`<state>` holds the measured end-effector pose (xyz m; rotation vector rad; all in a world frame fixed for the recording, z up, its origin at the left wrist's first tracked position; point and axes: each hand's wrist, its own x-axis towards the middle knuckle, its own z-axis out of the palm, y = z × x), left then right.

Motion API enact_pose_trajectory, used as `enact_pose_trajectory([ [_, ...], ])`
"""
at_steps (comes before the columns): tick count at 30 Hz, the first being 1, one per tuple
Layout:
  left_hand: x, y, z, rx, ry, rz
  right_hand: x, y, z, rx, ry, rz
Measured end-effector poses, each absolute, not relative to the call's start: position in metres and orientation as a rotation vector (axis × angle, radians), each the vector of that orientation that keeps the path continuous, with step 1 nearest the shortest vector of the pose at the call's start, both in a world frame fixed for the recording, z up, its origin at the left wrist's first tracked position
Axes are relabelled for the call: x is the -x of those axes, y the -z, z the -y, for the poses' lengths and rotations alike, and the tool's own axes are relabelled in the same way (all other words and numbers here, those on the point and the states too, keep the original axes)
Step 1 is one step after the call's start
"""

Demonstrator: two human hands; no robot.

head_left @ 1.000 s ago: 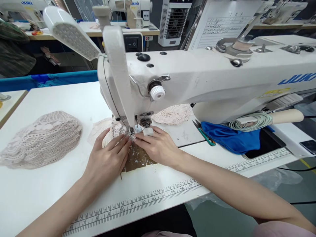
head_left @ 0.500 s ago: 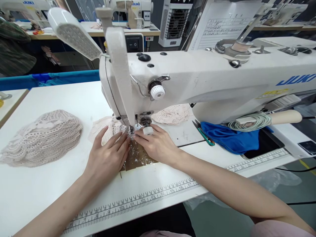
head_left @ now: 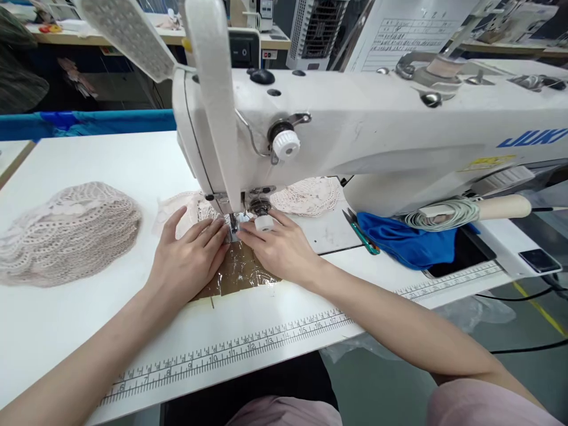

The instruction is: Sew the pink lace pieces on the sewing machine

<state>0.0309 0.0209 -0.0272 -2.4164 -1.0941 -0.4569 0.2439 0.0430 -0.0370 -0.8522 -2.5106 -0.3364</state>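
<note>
Palm down on the table, my left hand [head_left: 189, 254] has its fingers stretched out and the outer finger spread away. Its fingertips touch the near edge of a pale lace piece [head_left: 190, 205], left of the presser foot [head_left: 234, 223] of a white sewing machine [head_left: 355, 112]. My right hand [head_left: 284, 248] lies just right of the foot. Its thumb and forefinger are close together by the needle area, and a white knob [head_left: 264, 223] partly covers the fingers. What they pinch there is hidden. Shiny brown tape [head_left: 242, 269] covers the table below both hands.
A lace stack [head_left: 75, 236] lies at left, and another lace piece [head_left: 306, 196] lies behind the needle. Teal-handled snips [head_left: 361, 234], blue cloth [head_left: 408, 239] and a dark phone [head_left: 464, 254] are at right. A printed ruler [head_left: 231, 352] runs along the front edge.
The view has tilted down and shifted slightly. Both hands stay beside the presser foot, the left one a little lower and flatter, showing more brown tape between them.
</note>
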Motion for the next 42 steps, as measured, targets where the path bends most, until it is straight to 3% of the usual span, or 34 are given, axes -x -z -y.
enact_pose_trajectory([
  [8, -0.027, 0.022, -0.016, 2.398, 0.398, 1.268, -0.247, 0.034, -0.042, 0.814, 0.335, 2.459],
  [14, -0.011, -0.003, -0.014, 2.403, 0.050, 1.747, -0.246, 0.029, -0.035, 0.771, 0.147, 2.444],
  [19, 0.004, -0.032, -0.001, 2.723, -0.020, 1.878, -0.227, 0.017, -0.024, 0.646, -0.417, 2.491],
  [26, 0.049, -0.054, 0.025, 3.113, 0.419, 2.185, -0.190, -0.009, -0.005, 0.840, -1.419, 2.169],
  [29, 0.082, -0.048, 0.045, 3.059, 0.614, 2.517, -0.182, -0.020, 0.001, 0.779, -1.646, 2.095],
  [34, 0.124, -0.060, 0.060, 2.411, 1.508, 2.730, -0.143, -0.035, -0.002, 0.573, -1.590, 2.141],
  [38, 0.150, -0.086, 0.014, 2.145, 1.439, 2.606, -0.079, -0.038, -0.038, 0.625, -1.551, 1.920],
  [42, 0.178, -0.076, -0.049, 2.201, 1.231, 2.604, -0.028, -0.027, -0.086, 0.933, -1.222, 1.863],
])
